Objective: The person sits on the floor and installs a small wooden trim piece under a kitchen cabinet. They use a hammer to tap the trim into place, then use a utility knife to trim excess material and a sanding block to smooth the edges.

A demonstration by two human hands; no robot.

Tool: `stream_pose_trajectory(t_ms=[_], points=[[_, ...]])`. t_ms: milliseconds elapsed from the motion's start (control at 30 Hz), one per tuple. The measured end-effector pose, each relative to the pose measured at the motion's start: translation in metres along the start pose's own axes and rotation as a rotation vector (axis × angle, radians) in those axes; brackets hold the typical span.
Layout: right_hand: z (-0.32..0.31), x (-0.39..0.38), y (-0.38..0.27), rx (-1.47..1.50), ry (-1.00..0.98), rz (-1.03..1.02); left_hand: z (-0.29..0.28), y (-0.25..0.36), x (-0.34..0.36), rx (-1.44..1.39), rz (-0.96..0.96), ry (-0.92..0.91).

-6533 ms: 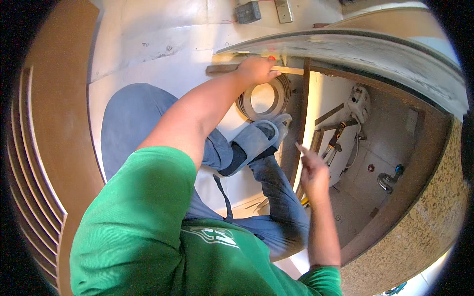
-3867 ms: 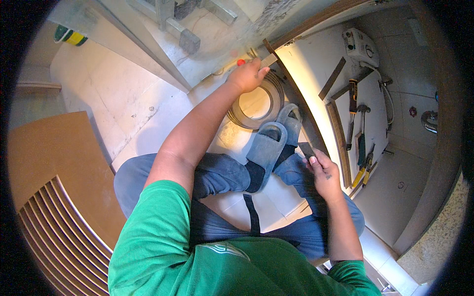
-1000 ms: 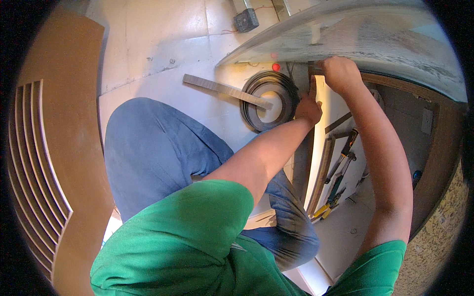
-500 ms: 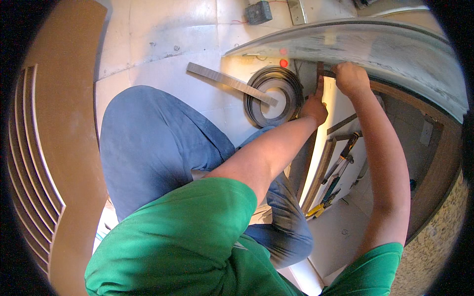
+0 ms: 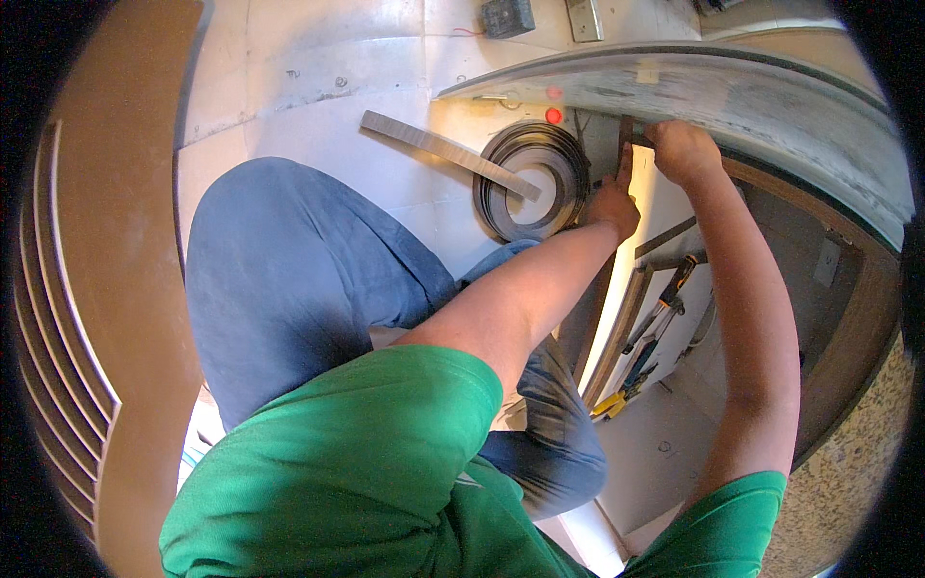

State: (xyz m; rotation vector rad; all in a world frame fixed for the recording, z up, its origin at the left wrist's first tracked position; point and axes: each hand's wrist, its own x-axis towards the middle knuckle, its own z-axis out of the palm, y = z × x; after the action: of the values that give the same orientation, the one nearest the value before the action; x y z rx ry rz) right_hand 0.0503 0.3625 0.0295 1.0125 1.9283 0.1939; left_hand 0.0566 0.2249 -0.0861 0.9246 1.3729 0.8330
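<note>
My left hand (image 5: 614,209) lies on the edge of a narrow brown board with a brightly lit pale face (image 5: 617,255). Its index finger stretches along the board while the other fingers curl at the edge. Just beyond, at the board's far end, my right hand (image 5: 686,154) is closed in a fist. Whatever its fingers pinch there is small, dark and mostly hidden. To the left, a coil of thin brown edge banding (image 5: 489,197) rests on the floor, with a flat wood-grain strip (image 5: 424,141) lying across it.
Hand tools with orange-black and yellow handles (image 5: 677,281) lie right of the board. A large grey sheet (image 5: 723,82) arches behind my right hand. Speckled stone (image 5: 853,462) edges the lower right. A slatted brown panel (image 5: 145,289) stands left; a dark box (image 5: 508,17) sits at the back.
The whole view has shifted slightly. My right hand stays at the board's end with its fingers turned a little, and the dark piece beside them shows less. My left hand keeps its place.
</note>
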Motion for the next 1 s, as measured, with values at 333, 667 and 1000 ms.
stream_pose_trajectory(t_ms=[333, 667, 1000], points=[[-0.008, -0.002, -0.004, 0.001, -0.035, 0.037, -0.001, -0.003, 0.005, 0.043, -0.06, -0.1], [-0.001, -0.004, -0.006, 0.01, 0.022, 0.064, -0.007, -0.003, 0.003, -0.057, -0.085, -0.119], [-0.038, -0.1, -0.037, 0.209, 0.545, -0.132, 0.005, -0.032, 0.01, -0.076, 0.159, 0.025]])
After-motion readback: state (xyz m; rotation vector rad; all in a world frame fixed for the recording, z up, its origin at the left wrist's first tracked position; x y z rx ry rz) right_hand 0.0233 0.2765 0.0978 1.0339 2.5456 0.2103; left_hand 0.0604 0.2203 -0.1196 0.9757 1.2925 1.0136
